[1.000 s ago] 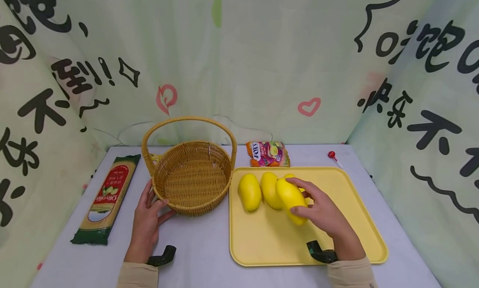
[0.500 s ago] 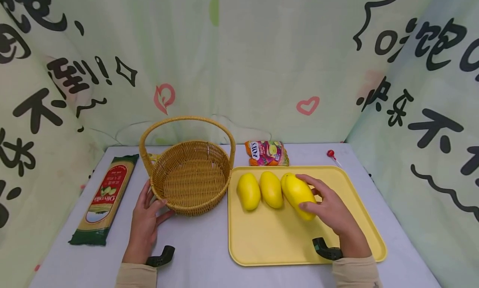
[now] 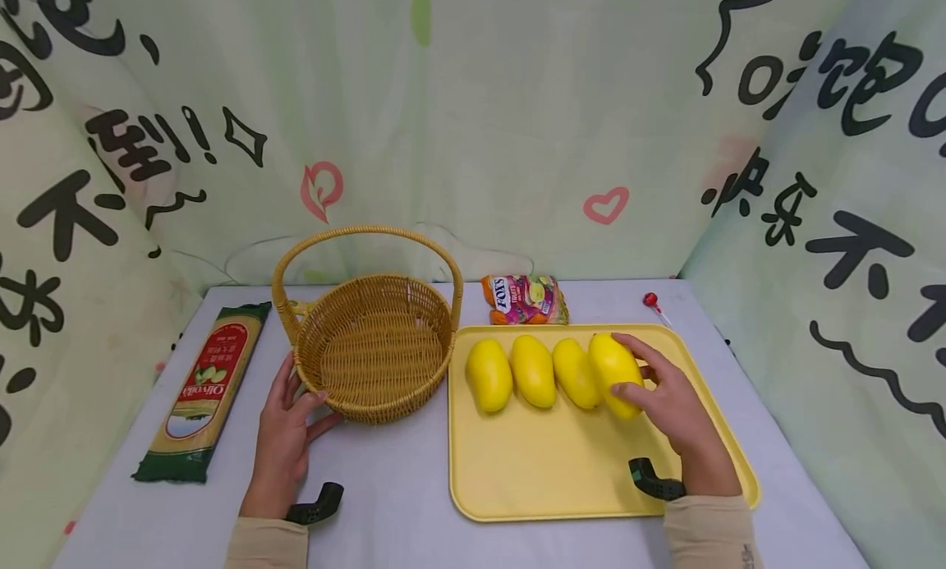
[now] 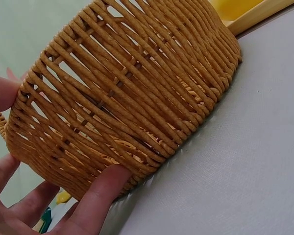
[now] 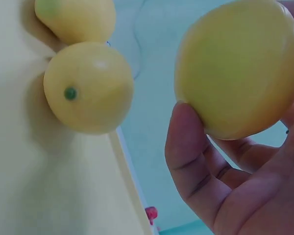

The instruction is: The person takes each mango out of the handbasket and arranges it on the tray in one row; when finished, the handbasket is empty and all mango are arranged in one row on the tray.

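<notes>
My right hand [image 3: 668, 396] grips a yellow mango [image 3: 613, 370] by its right side over the tray. In the right wrist view, thumb and fingers curl around this mango [image 5: 237, 68], and a gap separates it from the nearest one [image 5: 88, 88]. Three other mangoes lie in a row on the yellow tray [image 3: 532, 487]: one at the left [image 3: 489, 375], one in the middle [image 3: 533, 371], one at the right [image 3: 576, 373]. My left hand [image 3: 288, 433] holds the near left side of a wicker basket [image 3: 377, 339], fingers spread on its rim and wall [image 4: 122, 83]. Nothing lies in the basket.
Left of the basket lies a long green-and-tan Olivoilà packet [image 3: 203, 392]. A FOX'S candy bag [image 3: 526, 300] sits behind the tray, and a red lollipop [image 3: 651, 301] near the back right. The basket's tall handle [image 3: 369, 231] arches upward; curtains [image 3: 502, 126] enclose the table.
My right hand has carried the mango rightward past the row, uncovering the third mango. My left hand stays at the basket. The head view has shifted slightly.
</notes>
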A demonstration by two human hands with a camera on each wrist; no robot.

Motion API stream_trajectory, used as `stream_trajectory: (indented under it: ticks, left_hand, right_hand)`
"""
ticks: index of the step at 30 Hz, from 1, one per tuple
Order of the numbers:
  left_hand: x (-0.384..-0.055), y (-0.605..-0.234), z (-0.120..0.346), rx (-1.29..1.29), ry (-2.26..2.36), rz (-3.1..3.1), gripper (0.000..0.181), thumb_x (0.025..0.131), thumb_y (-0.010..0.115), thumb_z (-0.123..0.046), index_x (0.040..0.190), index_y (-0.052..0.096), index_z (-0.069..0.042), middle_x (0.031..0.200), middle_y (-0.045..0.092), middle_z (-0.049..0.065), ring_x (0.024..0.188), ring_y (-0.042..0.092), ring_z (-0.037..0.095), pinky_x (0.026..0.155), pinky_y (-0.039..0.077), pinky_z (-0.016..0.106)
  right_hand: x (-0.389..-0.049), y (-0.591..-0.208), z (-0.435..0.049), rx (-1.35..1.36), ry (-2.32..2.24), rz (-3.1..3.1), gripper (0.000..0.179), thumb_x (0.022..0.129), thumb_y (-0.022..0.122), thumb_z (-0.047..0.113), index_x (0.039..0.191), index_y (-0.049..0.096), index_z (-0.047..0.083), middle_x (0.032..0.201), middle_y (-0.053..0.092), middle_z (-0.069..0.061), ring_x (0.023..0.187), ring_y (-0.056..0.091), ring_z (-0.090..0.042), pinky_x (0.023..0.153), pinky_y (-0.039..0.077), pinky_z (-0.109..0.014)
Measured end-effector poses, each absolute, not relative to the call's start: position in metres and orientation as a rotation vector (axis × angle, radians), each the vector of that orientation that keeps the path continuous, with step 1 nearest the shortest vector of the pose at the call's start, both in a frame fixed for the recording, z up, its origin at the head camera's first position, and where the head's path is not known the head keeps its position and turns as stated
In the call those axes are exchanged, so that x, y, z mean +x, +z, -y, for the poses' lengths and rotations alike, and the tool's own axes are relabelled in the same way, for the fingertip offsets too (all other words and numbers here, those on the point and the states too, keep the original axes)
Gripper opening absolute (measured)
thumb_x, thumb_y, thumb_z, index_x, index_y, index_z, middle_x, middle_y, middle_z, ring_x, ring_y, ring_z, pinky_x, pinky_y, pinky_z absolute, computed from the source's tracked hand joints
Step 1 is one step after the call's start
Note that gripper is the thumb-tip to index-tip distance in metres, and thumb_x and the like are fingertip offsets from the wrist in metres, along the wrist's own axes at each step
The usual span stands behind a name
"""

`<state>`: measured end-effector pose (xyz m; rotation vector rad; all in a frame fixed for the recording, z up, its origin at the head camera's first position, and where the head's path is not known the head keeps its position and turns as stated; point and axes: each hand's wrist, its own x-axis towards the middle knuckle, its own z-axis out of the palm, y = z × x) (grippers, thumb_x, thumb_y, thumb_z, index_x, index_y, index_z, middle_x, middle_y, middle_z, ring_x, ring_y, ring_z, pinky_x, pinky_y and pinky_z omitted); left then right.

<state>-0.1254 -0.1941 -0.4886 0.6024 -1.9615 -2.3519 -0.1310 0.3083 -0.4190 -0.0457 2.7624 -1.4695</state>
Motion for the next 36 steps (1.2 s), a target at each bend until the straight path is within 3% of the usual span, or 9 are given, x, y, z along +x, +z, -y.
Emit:
stream_trajectory:
  ticks: [11,23,29,36]
  left_hand:
    - [-0.126,-0.488,0.196,0.608,-2.343,1.963,0.082,0.104,0.057,-0.009,0.163,0.022,-0.055,0.178,0.02,-0.01,0.151,0.045,0.027,0.094,0.064,0.042]
    - [-0.126,-0.488,0.196,0.604,-2.354,1.955,0.082,0.105,0.057,-0.009,0.164,0.022,-0.054,0.177,0.021,-0.011,0.151,0.045,0.025,0.094,0.064,0.043]
    - [-0.127,-0.488,0.195,0.593,-2.356,1.955,0.082,0.105,0.056,-0.008,0.164,0.022,-0.054,0.177,0.021,-0.011,0.15,0.046,0.025,0.095,0.063,0.045]
    - [-0.126,-0.488,0.195,0.611,-2.358,1.954,0.083,0.104,0.056,-0.007,0.164,0.022,-0.054,0.177,0.021,-0.011,0.15,0.046,0.025,0.094,0.064,0.044]
  right_hand:
    - [-0.142,-0.429,-0.321,0.112,-1.502,-2.785,0.073,0.097,0.065,0.016,0.165,0.04,0.024,0.158,0.043,-0.02,0.113,0.044,-0.027,0.075,0.051,-0.018]
    - [-0.154,-0.445,-0.329,0.275,-1.457,-2.755,0.072,0.1,0.062,0.021,0.167,0.035,0.027,0.163,0.038,-0.022,0.117,0.046,-0.032,0.079,0.047,-0.015]
    - [-0.16,-0.455,-0.332,0.306,-1.348,-2.77,0.074,0.102,0.065,0.026,0.168,0.032,0.029,0.168,0.033,-0.022,0.12,0.046,-0.036,0.084,0.047,-0.026]
    - [-0.163,-0.464,-0.333,0.248,-1.235,-2.824,0.073,0.102,0.066,0.027,0.168,0.033,0.024,0.166,0.035,-0.025,0.124,0.044,-0.042,0.098,0.047,-0.048]
